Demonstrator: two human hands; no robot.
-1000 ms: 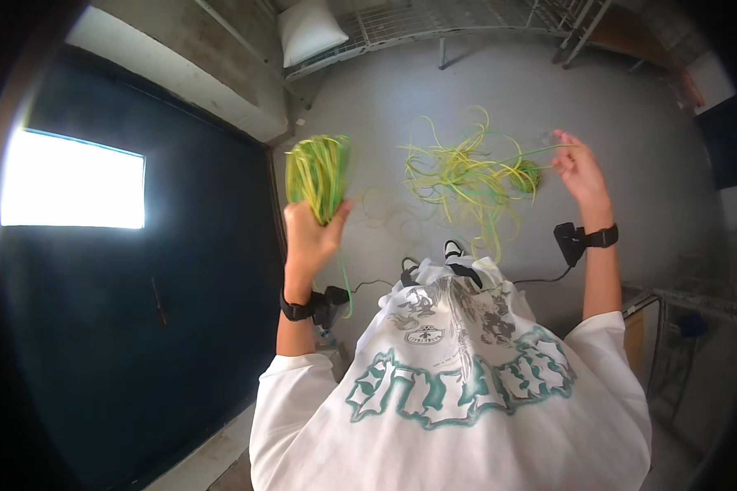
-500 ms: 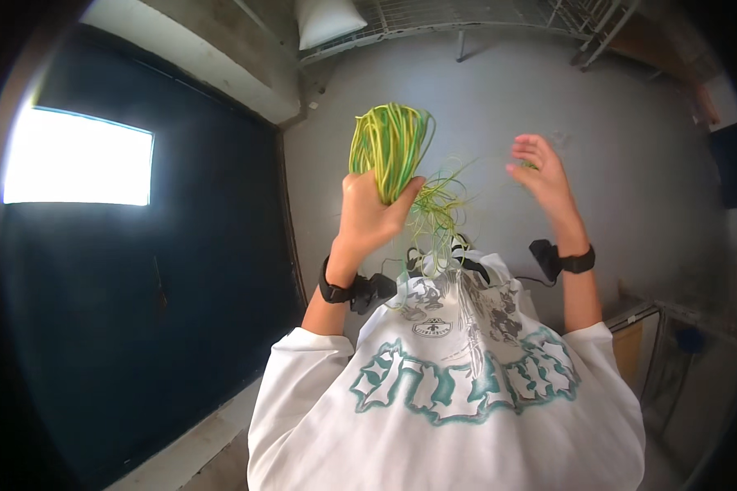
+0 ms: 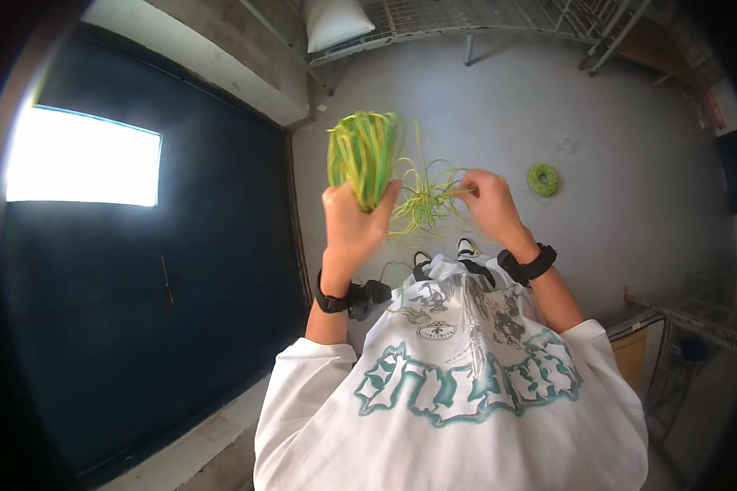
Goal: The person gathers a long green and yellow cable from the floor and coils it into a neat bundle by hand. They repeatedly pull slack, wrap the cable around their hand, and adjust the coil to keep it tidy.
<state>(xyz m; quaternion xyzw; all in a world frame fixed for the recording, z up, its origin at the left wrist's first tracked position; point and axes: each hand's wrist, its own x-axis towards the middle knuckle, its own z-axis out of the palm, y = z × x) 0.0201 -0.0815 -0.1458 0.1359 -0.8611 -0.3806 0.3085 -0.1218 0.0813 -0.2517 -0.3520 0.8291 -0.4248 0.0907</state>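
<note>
Head view, my left grip [image 3: 355, 222] closed around a yellow-green cord bundle [image 3: 360, 155], right grip [image 3: 495, 204] pinching the loose tangle [image 3: 425, 204] at its edge, small coil [image 3: 537, 185] on the floor [image 3: 630, 131].

Wire hank [image 3: 360, 151]: many thin loops of yellow and bright green gathered into one thick bundle, lower end gripped in the left hand [image 3: 356, 219], loops standing up above the fist, roughly upright; outline smeared by motion, worst along the right edge. Loose wire tangle [image 3: 424, 204]: same colouring, thin curling strands in open, crossing loops, denser toward the middle, spread between the two hands; a strand at its right side pinched in the fingertips of the right hand [image 3: 493, 203]. Cannot tell whether the tangle joins the hank. Wire coil [image 3: 535, 186]: small, round, neatly wound, green-yellow, dark gap at centre; lies on the grey floor [image 3: 499, 106], to the right, apart from the tangle.
</note>
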